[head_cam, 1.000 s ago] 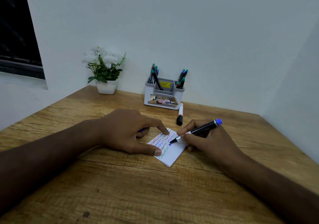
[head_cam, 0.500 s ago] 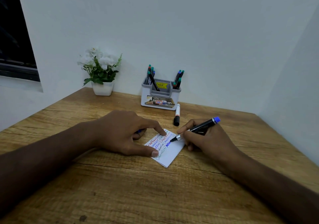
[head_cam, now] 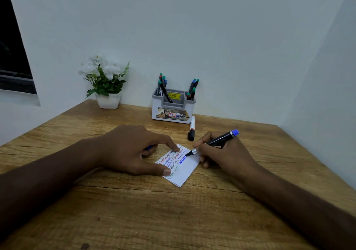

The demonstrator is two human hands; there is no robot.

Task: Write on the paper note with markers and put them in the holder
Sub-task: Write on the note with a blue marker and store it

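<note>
Gripping a blue marker [head_cam: 215, 142] in a writing hold, the right hand [head_cam: 224, 154] sets its tip on the note [head_cam: 185, 169], at the end of a bold blue scribble. The note lies near the middle of the table [head_cam: 192, 220], tilted, with lines of red, blue and green writing. The left hand [head_cam: 133, 149] pins it flat with thumb and forefinger, its other fingers curled over something blue, too hidden to identify. Far behind, the holder [head_cam: 173, 107] stands by the wall with markers upright in both side pockets. A white marker [head_cam: 191, 128] with a black cap lies just right of it. A potted plant [head_cam: 106, 84] sits far left.
</note>
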